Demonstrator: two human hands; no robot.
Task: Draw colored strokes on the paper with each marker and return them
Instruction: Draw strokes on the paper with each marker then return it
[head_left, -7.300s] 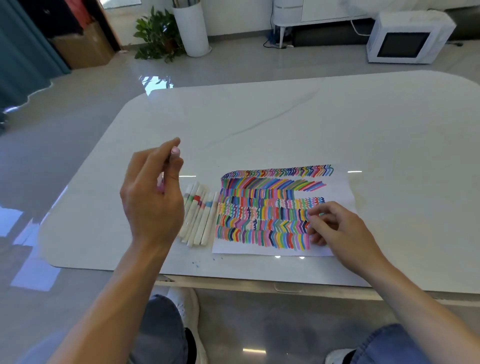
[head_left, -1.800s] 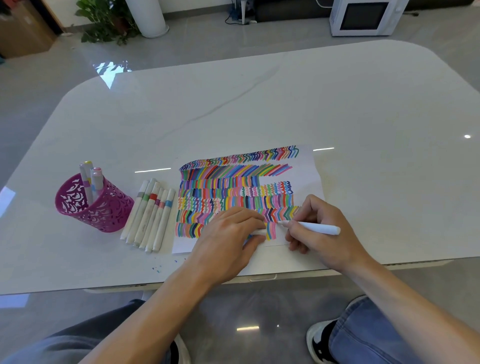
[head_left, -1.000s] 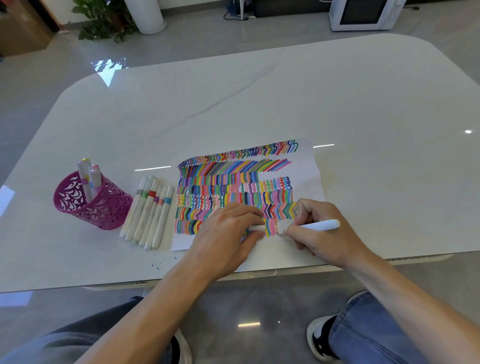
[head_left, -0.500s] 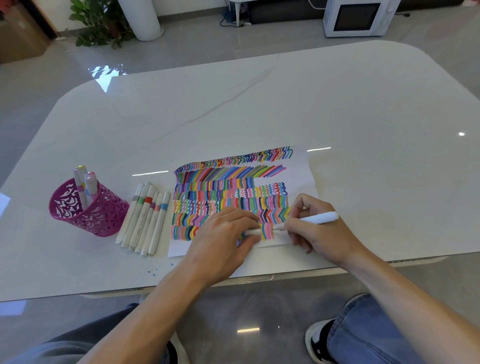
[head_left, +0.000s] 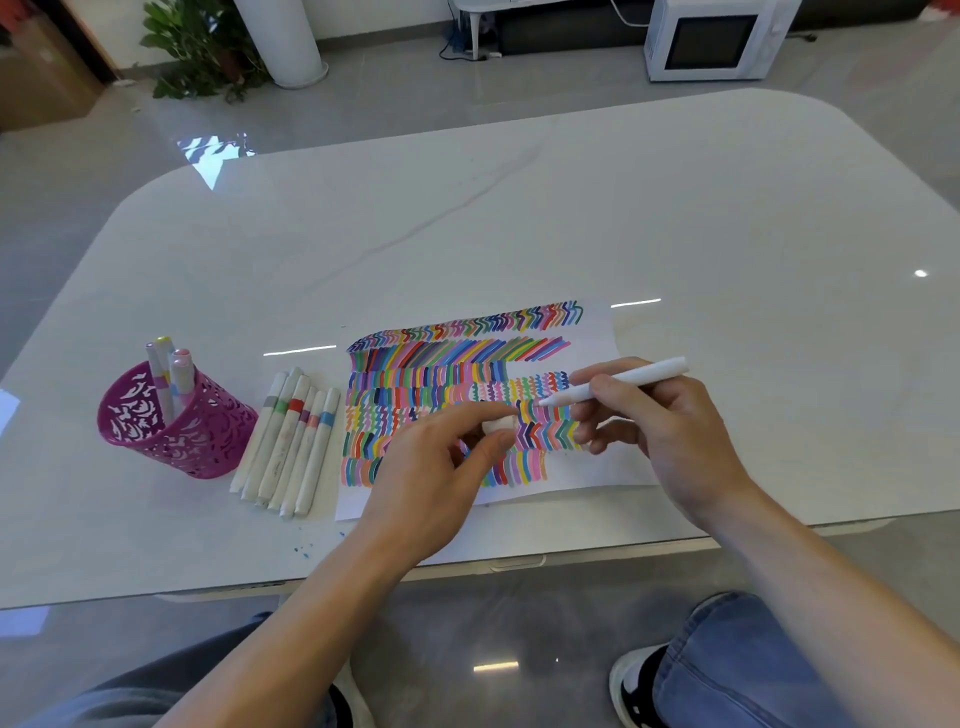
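While the right hand (head_left: 670, 431) grips the marker (head_left: 623, 382), tip low over the paper (head_left: 597, 467), the left hand (head_left: 436, 467) has its fingers pinching what looks like the cap (head_left: 497, 426). Danger: nothing pins the sheet, so a stroke could drag it! Pink cup (head_left: 171, 441) holds a few markers (head_left: 174, 374).

The right hand (head_left: 670, 431) has lifted the marker (head_left: 623, 384) off the paper (head_left: 597, 332), away from the cap (head_left: 498, 425) in the left hand (head_left: 431, 478).
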